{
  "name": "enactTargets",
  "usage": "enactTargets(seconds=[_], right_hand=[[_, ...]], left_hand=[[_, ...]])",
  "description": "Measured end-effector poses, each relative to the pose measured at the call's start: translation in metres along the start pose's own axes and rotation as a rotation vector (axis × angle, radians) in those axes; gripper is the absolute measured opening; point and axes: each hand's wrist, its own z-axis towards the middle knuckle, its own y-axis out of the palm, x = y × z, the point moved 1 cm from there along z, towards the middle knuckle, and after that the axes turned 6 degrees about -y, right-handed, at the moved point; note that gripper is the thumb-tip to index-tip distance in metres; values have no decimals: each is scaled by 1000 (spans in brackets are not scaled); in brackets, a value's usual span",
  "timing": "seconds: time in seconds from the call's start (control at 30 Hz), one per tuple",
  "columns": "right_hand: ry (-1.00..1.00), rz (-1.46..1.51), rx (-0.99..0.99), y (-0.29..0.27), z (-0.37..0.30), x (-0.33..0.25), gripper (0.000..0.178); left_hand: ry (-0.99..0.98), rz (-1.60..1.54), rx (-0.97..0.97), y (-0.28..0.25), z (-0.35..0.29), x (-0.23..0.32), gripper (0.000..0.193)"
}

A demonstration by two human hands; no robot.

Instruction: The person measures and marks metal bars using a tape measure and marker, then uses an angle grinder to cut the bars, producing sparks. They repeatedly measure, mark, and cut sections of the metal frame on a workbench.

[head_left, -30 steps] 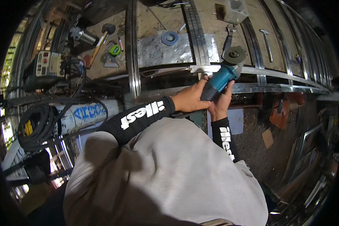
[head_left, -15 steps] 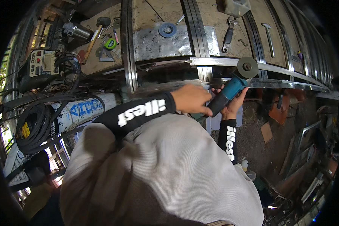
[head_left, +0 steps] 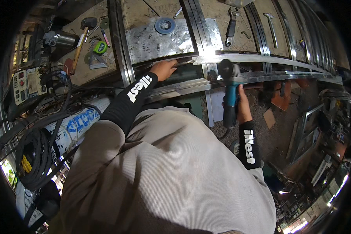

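My right hand [head_left: 243,104] is wrapped around the body of a teal and black angle grinder [head_left: 231,95]. The grinder's dark disc [head_left: 225,69] points away from me, over a bright flat metal bar [head_left: 257,58]. Blur on the disc keeps me from telling whether it spins. On the left, my left hand [head_left: 164,70] reaches to the near edge of the bench, fingers apart, beside a thin dark metal strip; its fingertips are partly hidden. A square metal tube [head_left: 179,89] runs across nearer to me. Both forearms wear black sleeves.
A metal sheet [head_left: 152,45] bears a blue flap disc [head_left: 165,25]. Around it lie a mallet [head_left: 82,43], a green tape measure [head_left: 100,48], an adjustable wrench [head_left: 231,29] and a hammer [head_left: 271,29]. To the left are a welding machine [head_left: 30,85], coiled cables [head_left: 33,148] and a gas cylinder [head_left: 76,124].
My left hand has left the grinder and moved left to the bench edge. My right hand has turned the grinder more upright, its disc shifting left. The whole view has shifted slightly.
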Motion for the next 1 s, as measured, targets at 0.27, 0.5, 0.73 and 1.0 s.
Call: enactTargets(seconds=[0.27, 0.5, 0.73, 1.0], right_hand=[[84, -274, -29, 44, 12, -5, 66], [118, -314, -35, 56, 20, -9, 68], [116, -378, -27, 57, 24, -8, 73], [103, -410, 29, 56, 27, -6, 84]], left_hand=[[-27, -45, -52, 1, 0, -2, 36], [-84, -83, -89, 6, 5, -4, 36], [-128, -103, -103, 7, 8, -3, 33], [-142, -86, -109, 4, 7, 0, 34]])
